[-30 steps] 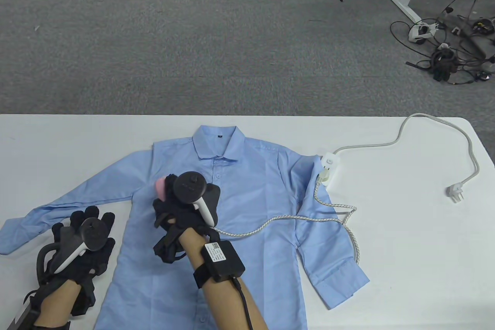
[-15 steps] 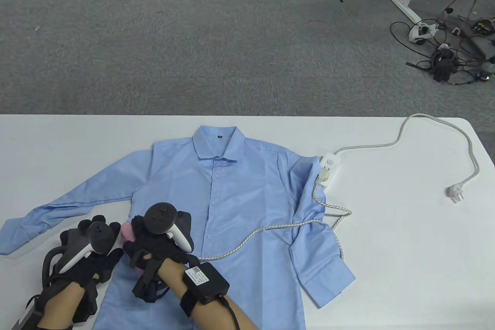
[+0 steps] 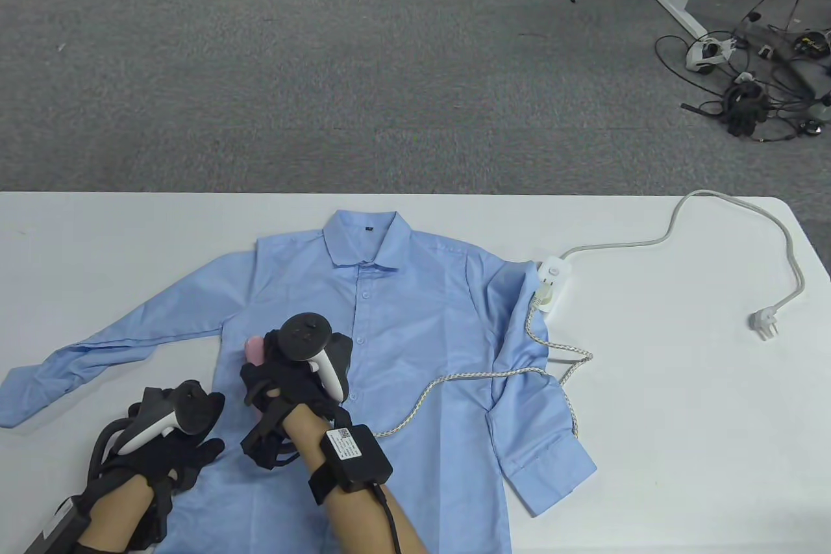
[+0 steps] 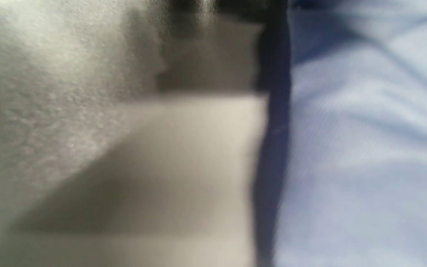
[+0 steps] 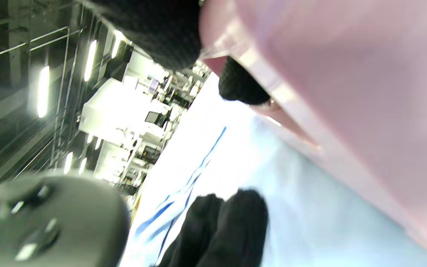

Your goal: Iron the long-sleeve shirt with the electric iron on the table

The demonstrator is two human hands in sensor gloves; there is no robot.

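Note:
A light blue long-sleeve shirt (image 3: 415, 314) lies flat, front up and buttoned, on the white table (image 3: 682, 417). My right hand (image 3: 285, 378) grips a pink electric iron (image 3: 254, 349) on the shirt's front, left of the button line; only the iron's tip shows past the glove. In the right wrist view the pink iron (image 5: 347, 92) fills the frame with gloved fingers (image 5: 169, 33) curled over it. My left hand (image 3: 178, 443) rests flat on the shirt's lower left edge, fingers spread. The left wrist view shows blurred table (image 4: 87, 148) and blue shirt (image 4: 365, 148).
The iron's braided cord (image 3: 493, 375) runs across the shirt's right sleeve to a white power strip (image 3: 552, 284). The strip's own cable (image 3: 733, 206) loops to an unplugged plug (image 3: 763, 323) on the table's right side. The table's far edge borders grey carpet.
My right hand drew the iron down to the shirt's lower left, then pushed it back up the front. My left hand slid lower and onto the shirt's hem. The cord shifted with the iron.

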